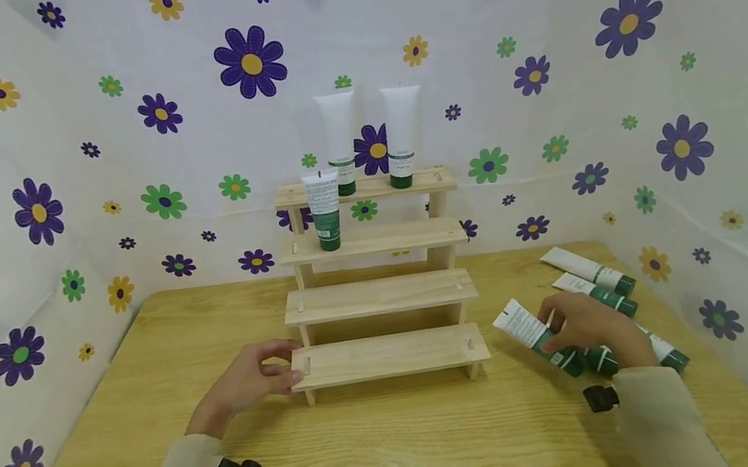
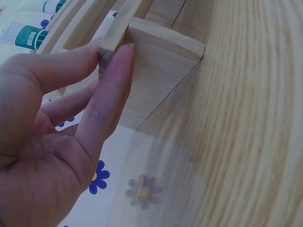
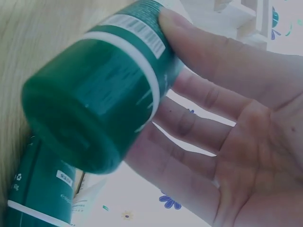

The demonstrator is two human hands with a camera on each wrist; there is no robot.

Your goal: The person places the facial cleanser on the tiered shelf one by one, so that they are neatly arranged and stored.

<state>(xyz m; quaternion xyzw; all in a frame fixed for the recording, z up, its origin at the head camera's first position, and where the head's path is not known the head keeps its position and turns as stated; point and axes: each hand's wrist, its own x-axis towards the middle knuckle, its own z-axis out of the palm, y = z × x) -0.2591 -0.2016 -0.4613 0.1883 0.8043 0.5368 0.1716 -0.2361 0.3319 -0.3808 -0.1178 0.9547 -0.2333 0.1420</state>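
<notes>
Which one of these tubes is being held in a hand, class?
The tilted tube gripped by the right hand. Three standing tubes are on the wooden rack, and the other tubes lie at the right side of the table.

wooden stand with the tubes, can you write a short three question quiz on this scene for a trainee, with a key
1. How many tubes stand upright on the wooden stand?
2. True or false: the left hand holds a tube.
3. Which shelf bears exactly one tube?
A) the top shelf
B) the second shelf from the top
C) the third shelf from the top

Key:
1. Three.
2. False: it pinches the left end of the lowest shelf, while the right hand holds a green-and-white tube.
3. B.
</notes>
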